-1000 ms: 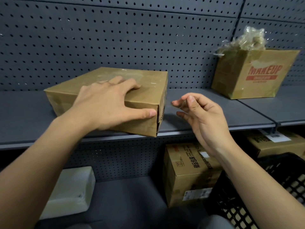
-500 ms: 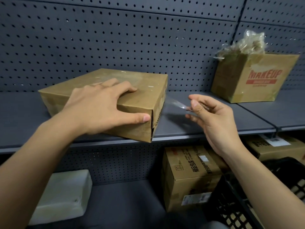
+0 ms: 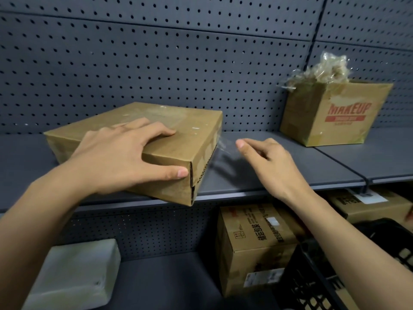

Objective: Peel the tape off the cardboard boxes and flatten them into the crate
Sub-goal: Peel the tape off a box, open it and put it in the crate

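Our left hand (image 3: 125,157) clamps the box (image 3: 196,133) on the shelf (image 3: 290,171), fingers spread on its top and thumb along the front face; our right hand (image 3: 270,162) curls its fingers on the end of clear tape (image 3: 224,146) running to the box's right side. The right thumb is hidden, the tape is faint, and the black crate (image 3: 312,276) at lower right is cut off by frame and forearm. Red MAKEUP shows on the open carton (image 3: 335,121); the lower carton (image 3: 257,242) has Chinese print and a label too small to read.
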